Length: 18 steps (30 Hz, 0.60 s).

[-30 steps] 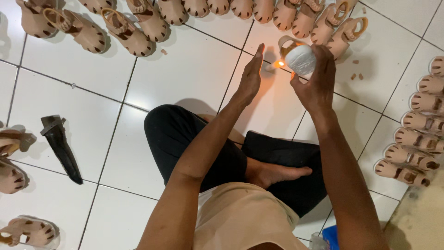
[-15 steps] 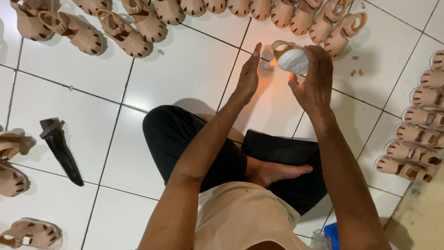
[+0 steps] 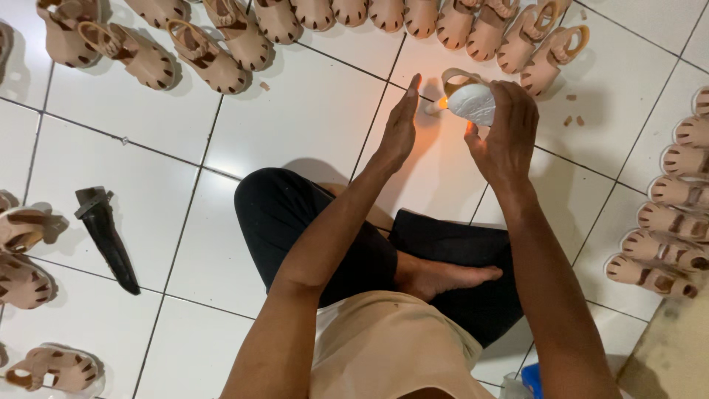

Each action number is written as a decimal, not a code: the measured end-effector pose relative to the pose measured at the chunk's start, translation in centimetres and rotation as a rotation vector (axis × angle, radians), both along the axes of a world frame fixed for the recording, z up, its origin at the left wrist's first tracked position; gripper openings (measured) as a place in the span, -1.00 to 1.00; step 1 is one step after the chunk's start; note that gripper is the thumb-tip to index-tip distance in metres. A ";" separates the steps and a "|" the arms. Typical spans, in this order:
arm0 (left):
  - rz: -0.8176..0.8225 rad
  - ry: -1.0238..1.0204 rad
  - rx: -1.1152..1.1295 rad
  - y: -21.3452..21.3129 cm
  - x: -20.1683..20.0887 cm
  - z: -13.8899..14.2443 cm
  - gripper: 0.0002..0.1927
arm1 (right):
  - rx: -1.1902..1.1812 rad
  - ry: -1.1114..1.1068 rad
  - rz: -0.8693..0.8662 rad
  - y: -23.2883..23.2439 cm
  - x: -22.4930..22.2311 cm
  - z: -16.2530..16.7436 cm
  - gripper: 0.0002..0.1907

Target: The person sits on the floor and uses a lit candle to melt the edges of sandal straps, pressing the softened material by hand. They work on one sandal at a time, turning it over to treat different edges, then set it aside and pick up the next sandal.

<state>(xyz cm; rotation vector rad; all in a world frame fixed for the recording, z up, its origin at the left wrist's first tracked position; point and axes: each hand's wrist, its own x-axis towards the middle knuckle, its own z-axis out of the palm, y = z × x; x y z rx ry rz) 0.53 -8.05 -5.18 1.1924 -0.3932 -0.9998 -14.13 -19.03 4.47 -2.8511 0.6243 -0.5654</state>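
The sandal (image 3: 470, 100) sits in the right hand (image 3: 502, 137), fingers clamped around it, sole up, held over a small flame (image 3: 443, 103) just above the floor (image 3: 295, 125). The left hand (image 3: 399, 125) stands flat beside the flame, fingers together and holding nothing, shielding it. Since a second ago the sandal has dipped closer to the flame. Rows of tan sandals (image 3: 221, 44) ring the tiles; a dark tool (image 3: 107, 236) lies well apart.

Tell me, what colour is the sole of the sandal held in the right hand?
White, on the sandal in the right hand; the head view shows it, with a small flame beside it.
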 end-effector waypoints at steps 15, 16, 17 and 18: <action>-0.382 -0.180 -0.052 8.4 -4.7 10.0 -0.24 | 0.555 -0.227 -0.057 7.8 -4.9 9.6 -0.75; -0.371 -0.220 -0.110 8.6 -4.8 10.7 -0.26 | 0.684 -0.206 -0.077 7.6 -4.8 9.6 -0.80; -0.382 -0.248 -0.054 8.7 -4.9 11.4 -0.28 | 0.816 -0.183 -0.093 7.4 -4.7 9.5 -0.83; -0.394 -0.270 0.007 8.8 -5.2 12.0 -0.30 | 0.963 -0.267 -0.068 7.5 -4.8 9.3 -0.87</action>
